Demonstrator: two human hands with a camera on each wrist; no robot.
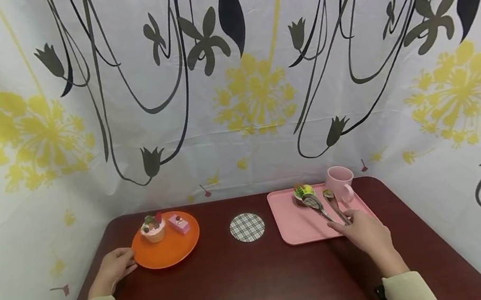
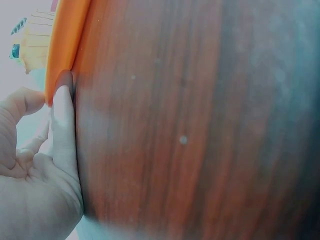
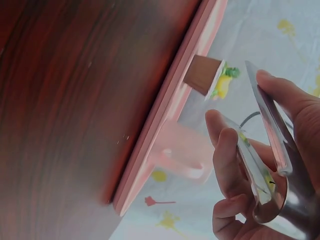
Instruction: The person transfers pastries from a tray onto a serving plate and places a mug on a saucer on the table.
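Observation:
My left hand (image 1: 114,269) pinches the left rim of an orange plate (image 1: 162,253). In the left wrist view the thumb is above the rim and the fingers (image 2: 63,120) are at its underside. A fruit-topped cupcake (image 1: 154,234) and a small pink cake slice (image 1: 179,225) sit on the plate. Metal tongs (image 1: 314,203) are held in my right hand (image 1: 367,235), their two arms spread apart. The tongs are over a pink tray (image 1: 297,227). Behind their tips on the tray stands a brown-based cupcake (image 3: 202,75) with yellow and green topping.
A pink mug (image 1: 338,181) stands at the tray's back right, handle toward me. Between plate and tray lies a round checked coaster (image 1: 247,227). The dark wooden table (image 1: 245,288) is bounded by a flower-patterned curtain (image 1: 234,167) behind and at both sides.

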